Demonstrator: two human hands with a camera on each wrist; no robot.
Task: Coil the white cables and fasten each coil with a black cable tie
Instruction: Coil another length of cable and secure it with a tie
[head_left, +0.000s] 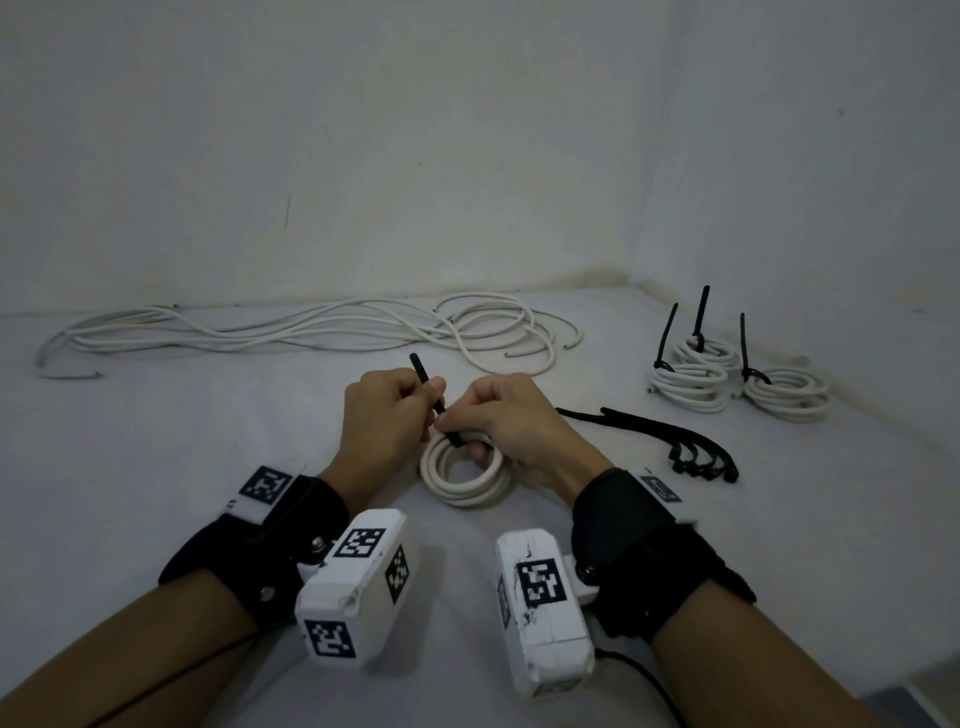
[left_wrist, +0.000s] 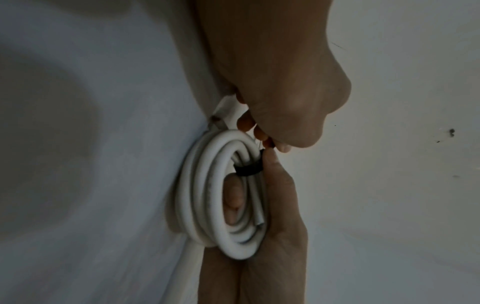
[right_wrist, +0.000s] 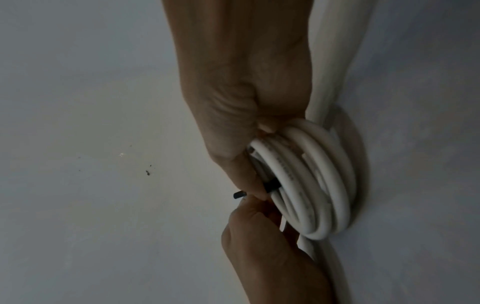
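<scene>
A small white cable coil (head_left: 462, 483) lies on the white surface in front of me, with a black cable tie (head_left: 427, 387) looped round its far side. My left hand (head_left: 410, 402) grips the tie's tail, whose end sticks up past the knuckles. My right hand (head_left: 467, 423) pinches the coil at the tie's band, one finger reaching through the coil's middle. In the left wrist view the black band (left_wrist: 248, 169) sits tight round the coil's strands (left_wrist: 205, 195). In the right wrist view, the tie (right_wrist: 271, 185) shows under my right thumb against the coil (right_wrist: 319, 185).
A long loose tangle of white cable (head_left: 311, 327) lies along the back wall. Three tied coils (head_left: 696, 387) with upright black tie tails stand at the right. Several spare black ties (head_left: 675, 441) lie just right of my right hand.
</scene>
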